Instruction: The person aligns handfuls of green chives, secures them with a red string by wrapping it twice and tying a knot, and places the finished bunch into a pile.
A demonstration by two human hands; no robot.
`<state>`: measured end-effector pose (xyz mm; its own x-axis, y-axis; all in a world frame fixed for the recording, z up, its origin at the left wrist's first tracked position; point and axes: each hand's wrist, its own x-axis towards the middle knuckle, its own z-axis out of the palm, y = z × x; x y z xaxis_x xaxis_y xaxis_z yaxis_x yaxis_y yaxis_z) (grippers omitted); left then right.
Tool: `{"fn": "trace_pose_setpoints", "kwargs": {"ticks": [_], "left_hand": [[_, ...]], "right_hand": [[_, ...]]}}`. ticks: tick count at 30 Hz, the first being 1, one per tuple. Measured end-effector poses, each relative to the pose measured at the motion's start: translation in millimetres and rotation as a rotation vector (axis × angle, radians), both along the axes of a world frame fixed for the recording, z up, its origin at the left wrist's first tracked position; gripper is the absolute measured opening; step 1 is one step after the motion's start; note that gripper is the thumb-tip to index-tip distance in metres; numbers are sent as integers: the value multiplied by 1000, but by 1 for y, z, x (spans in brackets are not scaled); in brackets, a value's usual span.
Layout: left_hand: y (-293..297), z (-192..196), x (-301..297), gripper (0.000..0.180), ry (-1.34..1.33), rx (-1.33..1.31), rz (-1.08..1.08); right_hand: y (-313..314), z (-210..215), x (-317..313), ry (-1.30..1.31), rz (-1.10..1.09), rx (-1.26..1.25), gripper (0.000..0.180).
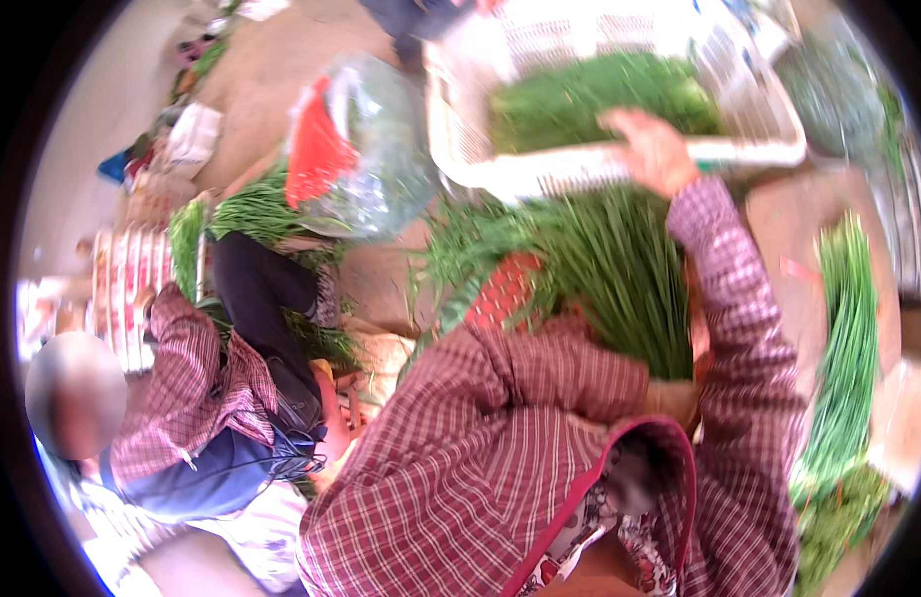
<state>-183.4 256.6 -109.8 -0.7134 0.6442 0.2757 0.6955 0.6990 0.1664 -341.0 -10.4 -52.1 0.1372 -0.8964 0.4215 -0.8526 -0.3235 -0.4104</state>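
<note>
A thick bunch of long green chives lies across my lap, its leaves fanning away from me. My left hand is bent in at the lower end of this bunch and closed around it; the sleeve and stalks partly hide its fingers. Ahead, my right hand reaches over the near rim of a white plastic basket. Its fingers are stretched out and apart, slightly blurred, beside the chives laid inside the basket. I cannot make out anything held in it.
Another bunch of chives lies on a board at my right. Front left stands a clear plastic bag with a red piece by it. A co-worker in a checked shirt sits at the left by a crate and more chives.
</note>
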Motion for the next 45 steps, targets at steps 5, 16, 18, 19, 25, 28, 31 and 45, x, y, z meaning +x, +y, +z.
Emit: {"fn": "trace_pose_setpoints", "kwargs": {"ticks": [5,16,18,19,25,28,31,45], "left_hand": [[-17,32,11,14,-12,-112,42],[0,24,14,12,26,-219,-68],[4,21,11,11,10,-234,-103],[3,20,12,11,15,-246,-93],[6,13,7,10,-80,-257,-127],[3,17,8,10,-73,-270,-128],[2,16,7,9,-90,-249,-131],[21,-20,11,4,-42,-201,-31]], "right_hand": [[82,85,10,-618,41,331,21],[185,55,30,-756,-135,690,16],[197,32,21,-612,-149,551,15],[198,26,20,-539,-143,484,15],[203,20,25,-374,-179,429,21],[205,26,24,-366,-142,499,28],[205,27,26,-420,-154,529,31],[208,23,21,-297,-104,511,20]]}}
